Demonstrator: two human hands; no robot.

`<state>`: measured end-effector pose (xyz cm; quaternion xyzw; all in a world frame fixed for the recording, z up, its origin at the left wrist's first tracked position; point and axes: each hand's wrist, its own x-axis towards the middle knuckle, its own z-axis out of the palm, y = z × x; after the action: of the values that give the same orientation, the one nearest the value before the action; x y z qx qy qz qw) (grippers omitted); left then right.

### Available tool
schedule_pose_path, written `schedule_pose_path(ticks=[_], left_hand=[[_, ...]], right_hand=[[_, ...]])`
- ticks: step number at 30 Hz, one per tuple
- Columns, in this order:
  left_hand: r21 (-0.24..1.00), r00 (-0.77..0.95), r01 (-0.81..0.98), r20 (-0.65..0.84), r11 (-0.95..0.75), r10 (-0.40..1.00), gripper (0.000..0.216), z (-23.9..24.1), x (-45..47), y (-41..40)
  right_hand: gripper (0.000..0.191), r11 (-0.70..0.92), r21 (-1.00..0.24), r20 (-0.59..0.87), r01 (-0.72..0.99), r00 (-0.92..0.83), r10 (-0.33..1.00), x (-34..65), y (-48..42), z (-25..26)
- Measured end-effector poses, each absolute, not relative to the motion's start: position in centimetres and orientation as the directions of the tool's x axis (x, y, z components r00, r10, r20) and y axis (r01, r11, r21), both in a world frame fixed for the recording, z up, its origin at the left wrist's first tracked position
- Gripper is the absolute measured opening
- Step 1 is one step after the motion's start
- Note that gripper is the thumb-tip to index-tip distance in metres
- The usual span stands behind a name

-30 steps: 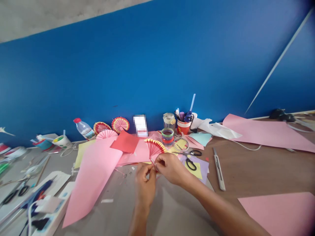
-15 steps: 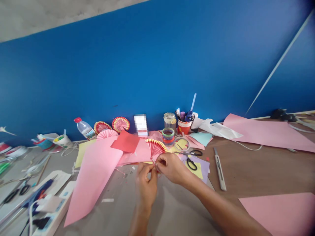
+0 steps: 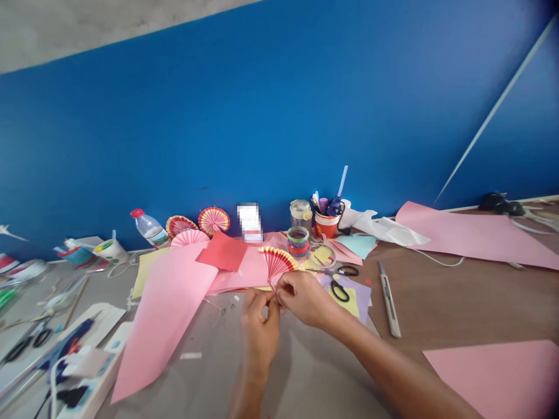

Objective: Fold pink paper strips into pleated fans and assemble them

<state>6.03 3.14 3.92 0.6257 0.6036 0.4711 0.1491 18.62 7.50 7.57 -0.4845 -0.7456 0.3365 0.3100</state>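
Note:
A small pleated paper fan (image 3: 278, 263), pink-red with a yellow scalloped edge, stands spread above my fingers. My left hand (image 3: 261, 326) pinches near its narrow lower end from the left. From the right, my right hand (image 3: 301, 297) is closed at the same spot, its fingertips nearly meeting the left ones. The fan's bottom tip is hidden between the fingers. Black-handled scissors (image 3: 339, 291) lie just beyond my right hand, partly over purple and yellow paper. A red paper sheet (image 3: 222, 251) lies behind and left of the fan on pink paper (image 3: 168, 317).
Round pleated rosettes (image 3: 213, 221) lean against the blue wall beside a bottle (image 3: 149, 227). Rolls of tape (image 3: 298, 241) and a cup of tools (image 3: 326, 224) stand behind the fan. A utility knife (image 3: 389, 302) lies right. A glue gun (image 3: 70, 343) and power strip (image 3: 98, 372) are left.
Almost nothing differs. Both hands keep their pinch at the fan's lower end, and the camera view has shifted very slightly.

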Motion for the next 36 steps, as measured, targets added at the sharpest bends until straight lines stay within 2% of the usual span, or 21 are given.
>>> schedule_pose_path(ticks=[19, 24, 31, 36], left_hand=[[0.741, -0.171, 0.630, 0.422, -0.230, 0.891, 0.019, 3.84, 6.07, 3.10], [0.749, -0.174, 0.622, 0.418, -0.230, 0.891, 0.019, 3.79, 5.98, 3.13], [0.721, -0.164, 0.646, 0.453, -0.251, 0.876, 0.017, 3.70, 6.02, 3.12], [0.715, -0.175, 0.654, 0.460, -0.246, 0.871, 0.019, 3.63, 5.93, 3.20]], right_hand=[[0.017, 0.303, -0.791, 0.128, 0.531, -0.342, 0.931, 18.56, 7.51, 7.64], [0.018, 0.323, -0.812, 0.139, 0.486, -0.376, 0.916, 18.73, 7.48, 7.54], [0.016, 0.351, -0.761, 0.176, 0.545, -0.347, 0.921, 18.39, 7.46, 7.26], [0.017, 0.332, -0.803, 0.147, 0.496, -0.374, 0.916, 18.44, 7.56, 7.17]])
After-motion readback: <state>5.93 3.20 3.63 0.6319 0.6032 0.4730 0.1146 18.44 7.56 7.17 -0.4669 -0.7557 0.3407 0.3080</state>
